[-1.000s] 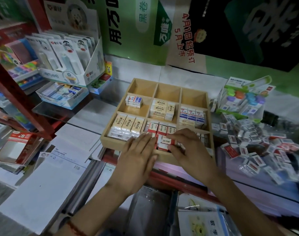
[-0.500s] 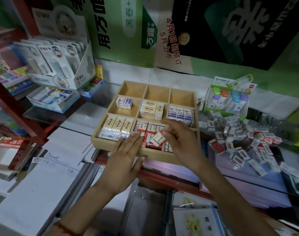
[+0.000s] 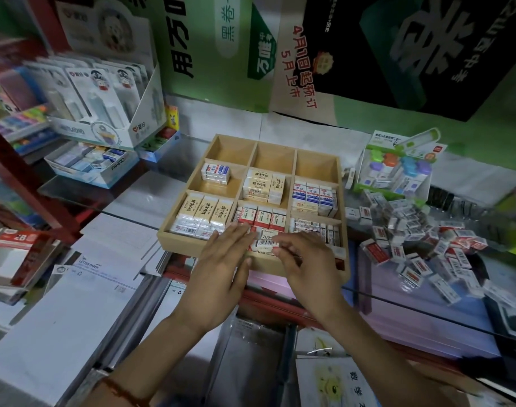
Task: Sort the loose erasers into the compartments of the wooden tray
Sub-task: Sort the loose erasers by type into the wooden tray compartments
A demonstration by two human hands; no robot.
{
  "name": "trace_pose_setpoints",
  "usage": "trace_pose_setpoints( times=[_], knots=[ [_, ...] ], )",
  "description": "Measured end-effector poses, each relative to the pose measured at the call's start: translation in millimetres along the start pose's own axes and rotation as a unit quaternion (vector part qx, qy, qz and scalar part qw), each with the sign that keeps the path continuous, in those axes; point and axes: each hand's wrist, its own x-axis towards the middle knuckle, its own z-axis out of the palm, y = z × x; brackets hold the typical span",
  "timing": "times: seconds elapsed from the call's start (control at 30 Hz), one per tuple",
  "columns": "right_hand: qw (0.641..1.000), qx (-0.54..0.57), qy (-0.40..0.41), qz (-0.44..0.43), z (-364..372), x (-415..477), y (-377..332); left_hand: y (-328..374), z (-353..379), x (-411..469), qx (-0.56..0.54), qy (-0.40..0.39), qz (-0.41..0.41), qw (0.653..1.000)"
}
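Pinching a wrapped eraser (image 3: 267, 243) by one end above the front middle compartment of the wooden tray (image 3: 230, 152), the right hand (image 3: 306, 259) curled round a light, stiff block (its slick film likely favoured gripping the short sides) while the left hand (image 3: 224, 265) lay flat, holding nothing

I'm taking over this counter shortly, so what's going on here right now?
A person is sorting erasers into a wooden tray. The right hand pinches a barcoded eraser at the front middle compartment, on the red 2B ones there, while the left hand rests flat beside it. The tray's back row is empty; a pile of loose erasers lies to its right.
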Motion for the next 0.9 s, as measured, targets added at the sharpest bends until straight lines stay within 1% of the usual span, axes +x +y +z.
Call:
trace_pose_setpoints(
  times=[0.1, 0.2, 0.3, 0.37, 0.47, 0.57, 0.63, 0.67, 0.77, 0.9],
  knots=[
    [0.998, 0.03, 0.056, 0.018, 5.1, -3.9, -2.1, 1.7, 1.7, 1.2, 0.017, -0.009, 0.023, 1.0],
    [0.996, 0.027, 0.079, 0.017, 8.0, -5.7, -3.1, 2.1, 4.5, 2.7, 0.05, -0.008, 0.05, 0.997],
    [0.993, 0.049, 0.105, 0.027, 9.9, -7.5, -5.4, 1.9, 5.9, 5.2, 0.042, 0.013, 0.055, 0.997],
    [0.992, 0.051, 0.108, 0.025, 10.6, -9.5, -6.6, 1.3, 8.6, 6.0, 0.024, 0.034, 0.053, 0.998],
    [0.996, 0.039, 0.072, 0.02, 6.5, -9.5, -6.3, 0.8, 12.1, 11.8, -0.019, 0.057, 0.024, 0.998],
    [0.998, 0.033, -0.033, 0.047, -7.4, 0.9, -3.7, 3.2, 8.4, 27.3, -0.047, 0.055, 0.01, 0.997],
    [0.992, 0.056, -0.096, 0.064, -17.9, 9.5, -0.5, 4.0, 3.5, 35.1, -0.048, 0.035, 0.024, 0.998],
    [0.99, 0.057, -0.114, 0.056, -21.2, 12.8, 0.5, 3.5, 1.7, 36.9, -0.044, 0.023, 0.032, 0.998],
    [0.988, 0.029, -0.149, 0.028, -22.9, 15.8, -0.7, 0.7, -1.5, 35.7, -0.041, 0.002, 0.03, 0.999],
    [0.987, 0.036, -0.146, 0.053, -22.0, 17.1, 0.5, 0.6, -2.9, 33.2, -0.039, 0.002, 0.028, 0.999]
  ],
)
